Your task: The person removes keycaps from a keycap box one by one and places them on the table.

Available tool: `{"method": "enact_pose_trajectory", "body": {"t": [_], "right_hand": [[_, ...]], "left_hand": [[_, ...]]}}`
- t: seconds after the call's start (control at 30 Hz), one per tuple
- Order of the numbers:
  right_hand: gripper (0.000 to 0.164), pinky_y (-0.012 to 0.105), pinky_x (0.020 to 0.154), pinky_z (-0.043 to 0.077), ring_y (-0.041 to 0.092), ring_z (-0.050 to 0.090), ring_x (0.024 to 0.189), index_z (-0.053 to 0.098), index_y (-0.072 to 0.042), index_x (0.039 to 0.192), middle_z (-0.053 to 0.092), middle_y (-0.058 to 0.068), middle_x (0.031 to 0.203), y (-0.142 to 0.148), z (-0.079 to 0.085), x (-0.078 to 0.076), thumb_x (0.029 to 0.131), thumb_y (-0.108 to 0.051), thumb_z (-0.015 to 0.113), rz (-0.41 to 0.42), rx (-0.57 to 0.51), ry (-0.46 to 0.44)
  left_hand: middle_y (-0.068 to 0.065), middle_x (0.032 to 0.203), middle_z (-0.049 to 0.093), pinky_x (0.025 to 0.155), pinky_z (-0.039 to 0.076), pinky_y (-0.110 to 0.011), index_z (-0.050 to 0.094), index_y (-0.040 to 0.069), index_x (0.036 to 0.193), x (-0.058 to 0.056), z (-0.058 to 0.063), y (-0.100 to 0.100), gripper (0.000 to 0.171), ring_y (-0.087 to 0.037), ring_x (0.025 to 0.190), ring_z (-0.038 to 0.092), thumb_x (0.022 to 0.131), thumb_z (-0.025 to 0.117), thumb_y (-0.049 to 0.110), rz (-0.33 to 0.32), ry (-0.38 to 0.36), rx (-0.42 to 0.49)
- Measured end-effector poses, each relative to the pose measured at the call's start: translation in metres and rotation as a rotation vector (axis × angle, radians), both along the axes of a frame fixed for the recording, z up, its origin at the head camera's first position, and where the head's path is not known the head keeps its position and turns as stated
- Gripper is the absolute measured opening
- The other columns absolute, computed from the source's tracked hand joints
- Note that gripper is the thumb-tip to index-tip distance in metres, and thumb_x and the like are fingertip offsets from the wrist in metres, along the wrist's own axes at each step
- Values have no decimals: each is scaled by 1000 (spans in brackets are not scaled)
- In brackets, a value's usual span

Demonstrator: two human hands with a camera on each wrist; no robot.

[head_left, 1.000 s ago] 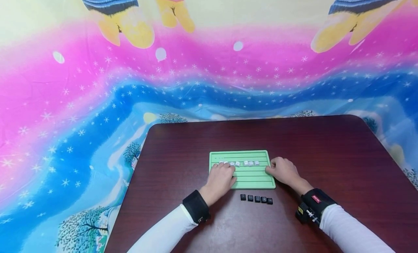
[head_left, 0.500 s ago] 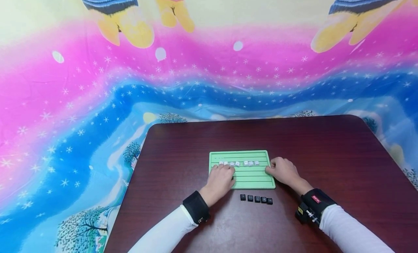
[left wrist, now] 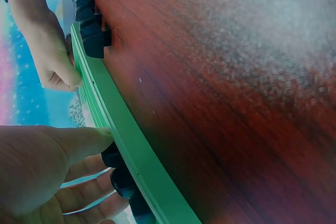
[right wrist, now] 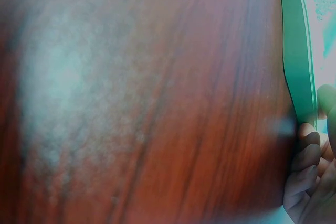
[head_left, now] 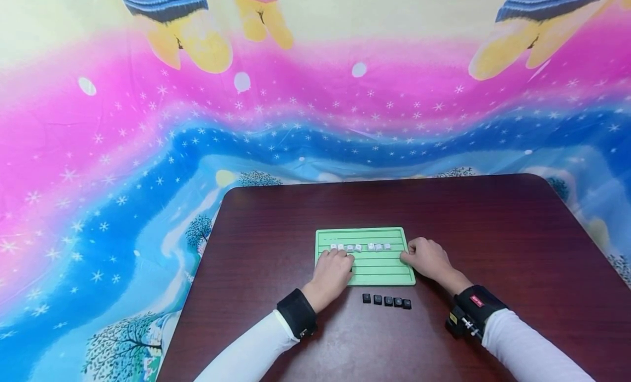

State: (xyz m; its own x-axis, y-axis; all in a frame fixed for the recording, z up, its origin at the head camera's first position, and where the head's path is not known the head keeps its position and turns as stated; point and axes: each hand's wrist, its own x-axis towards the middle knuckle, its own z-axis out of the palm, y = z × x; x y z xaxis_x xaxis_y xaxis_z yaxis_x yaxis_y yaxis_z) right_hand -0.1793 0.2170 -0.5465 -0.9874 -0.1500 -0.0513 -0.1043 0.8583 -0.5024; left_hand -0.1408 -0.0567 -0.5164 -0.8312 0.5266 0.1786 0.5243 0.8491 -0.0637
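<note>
A light green grooved board (head_left: 382,271) lies on the table, with a row of white keycaps (head_left: 357,247) across it. My left hand (head_left: 331,275) is over the board's left part, its fingers bent just in front of the leftmost white keycaps. In the left wrist view, black keycaps (left wrist: 123,182) stand on the board under that hand; thumb and fingers close around one of them, though the exact contact is partly hidden. My right hand (head_left: 430,257) pinches the board's right edge, thumb on top and fingers curled at the side.
Several black keycaps (head_left: 389,301) sit in a row on the dark red-brown table (head_left: 276,223), in front of the board. A printed cloth (head_left: 315,113) hangs behind the table.
My left fingers have drawn back slightly toward me, uncovering the leftmost white keycaps. The right hand and board have stayed in place.
</note>
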Motion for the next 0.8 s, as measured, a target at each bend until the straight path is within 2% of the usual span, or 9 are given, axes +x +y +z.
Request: {"method": "enact_pose_trajectory", "body": {"t": [0.37, 0.8], "right_hand": [[42, 25, 50, 15, 11, 20, 50, 33, -19, 57, 24, -8, 54, -1, 0, 1, 86, -23, 63, 0, 1, 4], [43, 25, 50, 16, 11, 21, 50, 33, -19, 56, 25, -8, 54, -1, -1, 0, 85, -24, 64, -8, 9, 1]], "left_hand": [[3, 86, 71, 69, 49, -31, 73, 18, 90, -1, -1, -2, 9, -16, 82, 66, 85, 75, 26, -6, -23, -20], [4, 82, 70, 68, 49, -31, 74, 20, 85, -1, 0, -1, 5, -15, 78, 66, 85, 75, 25, -18, -7, -28]]}}
